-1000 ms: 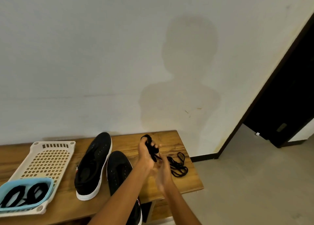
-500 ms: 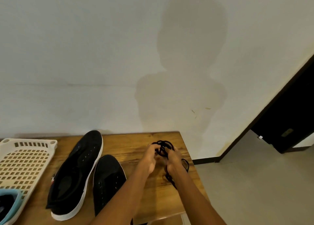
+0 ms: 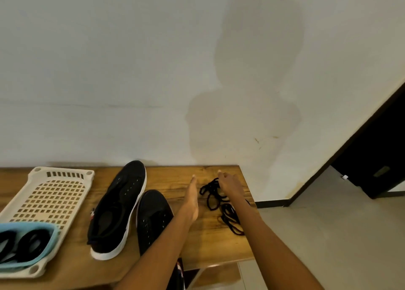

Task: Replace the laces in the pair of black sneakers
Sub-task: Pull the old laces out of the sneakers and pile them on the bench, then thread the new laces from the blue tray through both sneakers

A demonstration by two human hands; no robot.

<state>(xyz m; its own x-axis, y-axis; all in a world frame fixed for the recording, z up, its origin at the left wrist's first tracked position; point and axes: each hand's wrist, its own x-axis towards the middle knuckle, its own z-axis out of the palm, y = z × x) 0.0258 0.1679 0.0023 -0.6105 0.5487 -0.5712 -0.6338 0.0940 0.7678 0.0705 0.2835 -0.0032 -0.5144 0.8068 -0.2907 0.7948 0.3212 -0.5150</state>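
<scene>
Two black sneakers (image 3: pixel 118 211) are seen lying unlaced side by side on the wooden bench (image 3: pixel 210 241), with a loose tangle of black laces (image 3: pixel 221 204) lying right of them. The left hand (image 3: pixel 191 198) is held flat, fingers straight, beside the tangle; the right hand (image 3: pixel 231 185) is spread loosely over it.

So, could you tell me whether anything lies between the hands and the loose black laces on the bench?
Nothing visible does. The right hand is directly over the laces, and the left hand lies open just beside them on bare bench.
</scene>
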